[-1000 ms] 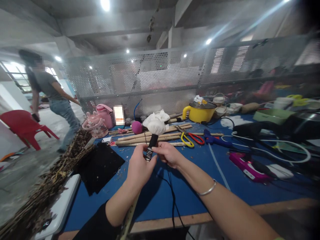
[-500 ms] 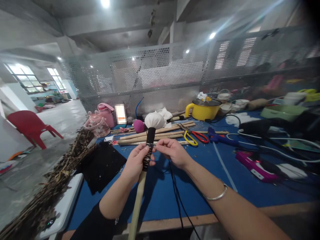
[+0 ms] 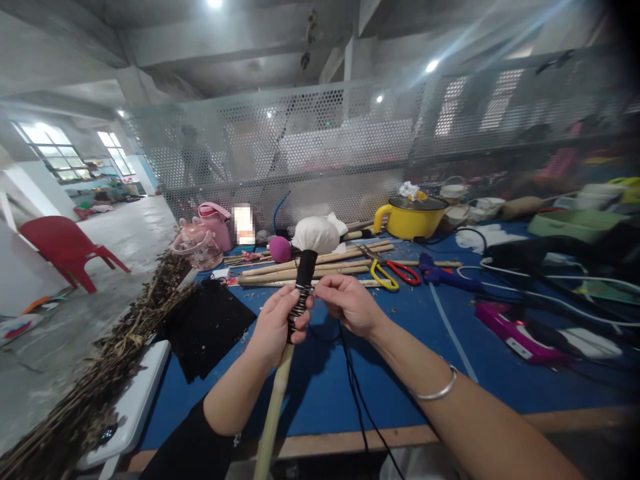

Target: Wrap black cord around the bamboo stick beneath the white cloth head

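Note:
My left hand (image 3: pixel 274 321) is closed around a bamboo-like stick (image 3: pixel 277 400) that slants up and away from me. At the stick's far end sits a round head wrapped in white cloth (image 3: pixel 315 235). Below that head, a black wrapping (image 3: pixel 307 268) covers the stick, with pale turns showing between black cord near my left fingers. My right hand (image 3: pixel 350 303) is pinched just right of the wrapping, on a thin black cord (image 3: pixel 353 380). Lengths of this cord hang beneath the hand over the table's front edge. My fingertips partly hide the cord at the stick.
Bamboo sticks (image 3: pixel 325 270), scissors with yellow and red handles (image 3: pixel 384 275) and a blue glue gun (image 3: pixel 445 275) lie beyond my hands. Black cloth (image 3: pixel 207 330) and dried stems (image 3: pixel 120 350) are at left. A yellow pot (image 3: pixel 417 219) and purple power strip (image 3: pixel 520 333) are at right.
The white head has tilted slightly to the right, and my right fingertips sit marginally farther from the stick. The view has shifted a little. Both hands keep their grips.

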The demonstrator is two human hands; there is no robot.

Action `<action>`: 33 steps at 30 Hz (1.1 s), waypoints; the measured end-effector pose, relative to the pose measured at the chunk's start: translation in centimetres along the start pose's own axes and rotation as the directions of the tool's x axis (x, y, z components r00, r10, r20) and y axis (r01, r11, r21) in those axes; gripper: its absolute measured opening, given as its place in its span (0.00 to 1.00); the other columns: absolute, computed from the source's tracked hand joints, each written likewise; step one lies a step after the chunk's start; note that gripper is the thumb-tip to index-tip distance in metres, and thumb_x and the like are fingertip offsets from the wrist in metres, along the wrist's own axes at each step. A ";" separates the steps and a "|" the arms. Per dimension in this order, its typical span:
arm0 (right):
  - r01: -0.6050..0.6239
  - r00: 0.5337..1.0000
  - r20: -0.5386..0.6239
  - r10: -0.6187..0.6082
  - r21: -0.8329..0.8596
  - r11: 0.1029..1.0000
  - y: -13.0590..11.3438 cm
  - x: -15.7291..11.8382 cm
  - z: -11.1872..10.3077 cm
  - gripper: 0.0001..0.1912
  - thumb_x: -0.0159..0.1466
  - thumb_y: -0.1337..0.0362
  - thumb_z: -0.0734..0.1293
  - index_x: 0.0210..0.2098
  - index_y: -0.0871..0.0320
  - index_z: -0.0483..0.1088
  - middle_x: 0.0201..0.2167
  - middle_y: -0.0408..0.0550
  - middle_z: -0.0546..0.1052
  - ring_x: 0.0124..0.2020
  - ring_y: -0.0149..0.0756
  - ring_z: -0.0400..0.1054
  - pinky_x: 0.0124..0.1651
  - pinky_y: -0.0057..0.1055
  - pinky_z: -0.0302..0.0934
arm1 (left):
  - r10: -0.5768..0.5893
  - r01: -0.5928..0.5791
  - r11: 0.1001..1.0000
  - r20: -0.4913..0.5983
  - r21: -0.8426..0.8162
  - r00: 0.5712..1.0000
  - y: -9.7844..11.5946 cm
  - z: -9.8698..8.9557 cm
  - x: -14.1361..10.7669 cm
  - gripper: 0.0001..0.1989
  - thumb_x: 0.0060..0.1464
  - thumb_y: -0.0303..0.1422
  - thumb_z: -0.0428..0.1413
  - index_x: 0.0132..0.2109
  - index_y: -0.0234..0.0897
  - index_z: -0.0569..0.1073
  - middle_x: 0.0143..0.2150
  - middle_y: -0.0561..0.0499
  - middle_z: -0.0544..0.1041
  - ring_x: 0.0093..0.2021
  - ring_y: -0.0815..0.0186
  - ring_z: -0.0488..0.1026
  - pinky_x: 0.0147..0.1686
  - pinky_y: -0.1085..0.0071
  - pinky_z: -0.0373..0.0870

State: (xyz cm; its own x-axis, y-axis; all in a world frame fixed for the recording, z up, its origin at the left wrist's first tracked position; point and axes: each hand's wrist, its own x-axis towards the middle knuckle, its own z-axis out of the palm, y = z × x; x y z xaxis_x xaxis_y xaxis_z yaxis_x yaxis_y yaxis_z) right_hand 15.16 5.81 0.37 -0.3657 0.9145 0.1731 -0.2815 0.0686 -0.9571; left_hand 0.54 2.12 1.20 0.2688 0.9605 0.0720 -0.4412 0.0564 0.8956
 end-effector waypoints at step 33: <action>-0.095 0.989 0.119 0.088 0.059 0.994 0.1 0.4 -1.6 0.17 0.47 0.60 0.72 0.32 0.60 0.66 0.16 0.34 0.61 0.12 0.18 0.41 0.13 0.22 0.32 | -0.212 0.199 0.970 0.090 0.137 0.973 -1.0 -0.2 0.1 0.18 0.54 0.44 0.48 0.41 0.32 0.67 0.32 0.43 0.75 0.22 0.68 0.72 0.20 0.75 0.67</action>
State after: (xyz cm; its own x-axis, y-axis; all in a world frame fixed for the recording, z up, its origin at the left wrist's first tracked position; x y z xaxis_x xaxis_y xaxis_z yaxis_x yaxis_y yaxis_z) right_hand 16.42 6.79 -0.07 -0.4918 0.8631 0.1149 -0.2969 -0.0422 -0.9540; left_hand 0.79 2.23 0.26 0.4327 0.8980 -0.0804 -0.2574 0.2085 0.9435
